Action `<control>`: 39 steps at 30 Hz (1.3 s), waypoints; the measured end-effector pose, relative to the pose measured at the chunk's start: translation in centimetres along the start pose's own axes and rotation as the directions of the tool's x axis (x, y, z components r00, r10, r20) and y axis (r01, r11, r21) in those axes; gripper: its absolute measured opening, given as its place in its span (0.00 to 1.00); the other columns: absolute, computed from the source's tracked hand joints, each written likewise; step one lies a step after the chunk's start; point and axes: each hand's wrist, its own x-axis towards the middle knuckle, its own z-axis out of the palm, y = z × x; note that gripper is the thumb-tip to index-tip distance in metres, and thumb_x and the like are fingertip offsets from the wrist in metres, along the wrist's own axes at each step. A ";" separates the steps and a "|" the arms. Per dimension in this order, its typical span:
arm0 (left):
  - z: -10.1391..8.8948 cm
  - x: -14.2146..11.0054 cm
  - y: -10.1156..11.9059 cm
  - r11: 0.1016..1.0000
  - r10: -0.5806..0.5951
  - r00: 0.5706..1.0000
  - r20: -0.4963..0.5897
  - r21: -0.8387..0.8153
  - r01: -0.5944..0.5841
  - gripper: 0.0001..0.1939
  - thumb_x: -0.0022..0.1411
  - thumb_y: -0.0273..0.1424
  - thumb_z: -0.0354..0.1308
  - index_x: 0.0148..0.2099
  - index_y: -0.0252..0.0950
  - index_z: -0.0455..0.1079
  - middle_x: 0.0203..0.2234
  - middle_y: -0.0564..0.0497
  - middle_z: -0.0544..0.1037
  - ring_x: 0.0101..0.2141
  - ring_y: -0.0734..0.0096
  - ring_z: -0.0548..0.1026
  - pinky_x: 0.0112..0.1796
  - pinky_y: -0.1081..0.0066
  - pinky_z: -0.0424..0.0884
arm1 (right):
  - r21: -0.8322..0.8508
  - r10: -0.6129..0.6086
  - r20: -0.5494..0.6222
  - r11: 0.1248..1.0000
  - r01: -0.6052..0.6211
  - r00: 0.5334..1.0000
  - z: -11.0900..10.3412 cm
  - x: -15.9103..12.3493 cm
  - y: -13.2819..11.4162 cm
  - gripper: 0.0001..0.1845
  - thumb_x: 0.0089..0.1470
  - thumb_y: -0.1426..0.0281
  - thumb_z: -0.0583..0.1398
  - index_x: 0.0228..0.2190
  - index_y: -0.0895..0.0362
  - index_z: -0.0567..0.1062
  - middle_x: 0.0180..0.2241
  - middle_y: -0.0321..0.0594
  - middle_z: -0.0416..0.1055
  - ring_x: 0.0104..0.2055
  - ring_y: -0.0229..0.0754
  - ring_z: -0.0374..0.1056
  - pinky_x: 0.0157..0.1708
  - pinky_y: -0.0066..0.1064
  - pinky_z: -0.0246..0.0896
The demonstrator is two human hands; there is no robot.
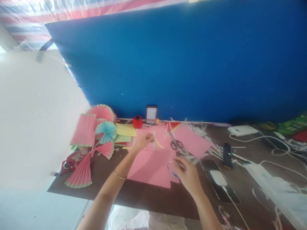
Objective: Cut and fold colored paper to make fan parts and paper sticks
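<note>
pinching a yellow strip [159, 144] in left hand [145, 139] over pink paper [150, 167]; half-curling right hand [188, 174] by blue ring [174, 175], cannot tell if gripped.

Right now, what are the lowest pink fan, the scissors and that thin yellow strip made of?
Lowest pink fan: matte paper, it seems, with sharp pleats.
Scissors: dark rounded handles, probably plastic; greyish blades, maybe metal, too blurred to show shine.
Thin yellow strip: likely paper too, narrow and dull, but could be card.
</note>
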 end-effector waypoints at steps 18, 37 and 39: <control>-1.8 -7.1 4.5 0.953 -0.026 0.993 0.117 -0.297 0.059 0.13 0.53 0.30 0.58 0.41 0.30 0.70 0.30 0.44 0.79 0.32 0.66 0.78 0.36 0.68 0.74 | 0.353 0.193 0.223 0.898 -0.263 0.956 4.0 4.4 -4.6 0.13 0.44 0.60 0.62 0.29 0.56 0.79 0.29 0.42 0.77 0.34 0.49 0.73 0.37 0.39 0.68; -1.6 -7.7 4.7 0.979 0.015 0.989 0.146 -0.203 0.015 0.13 0.56 0.32 0.56 0.43 0.31 0.71 0.37 0.42 0.77 0.38 0.61 0.76 0.40 0.64 0.72 | 0.442 0.212 0.261 0.841 -0.312 0.942 4.0 3.8 -4.4 0.32 0.45 0.60 0.63 0.51 0.60 0.67 0.26 0.37 0.74 0.33 0.43 0.72 0.35 0.35 0.68; -1.6 -7.7 4.8 0.984 0.019 0.991 0.136 -0.179 0.006 0.13 0.56 0.31 0.56 0.43 0.31 0.71 0.37 0.42 0.77 0.38 0.62 0.76 0.40 0.65 0.72 | 0.460 0.226 0.272 0.823 -0.333 0.935 4.1 3.8 -4.4 0.32 0.45 0.60 0.63 0.51 0.59 0.67 0.27 0.37 0.73 0.33 0.43 0.72 0.35 0.34 0.68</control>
